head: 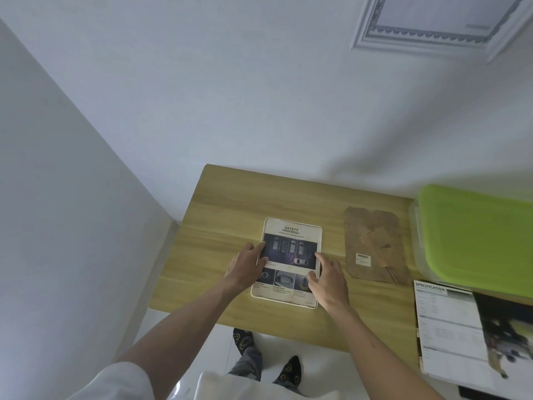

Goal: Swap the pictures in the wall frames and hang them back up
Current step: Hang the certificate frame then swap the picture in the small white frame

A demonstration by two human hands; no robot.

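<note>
"SAFETY" heads the printed picture [291, 255] lying in the white frame [315, 304]; its smaller lines are too blurred to read. Right of that frame, a sheet [447, 327] is headed "SPECIFICATION". Between them, the brown backing board [372, 220] carries a barcode sticker [362, 259], unreadable.

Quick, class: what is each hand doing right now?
Left hand: open, fingers resting on the left edge of the white frame.
Right hand: open, fingers touching the frame's right edge.

Frame [288, 264] lies on table [219, 215], backing board [375, 246] right.
</note>
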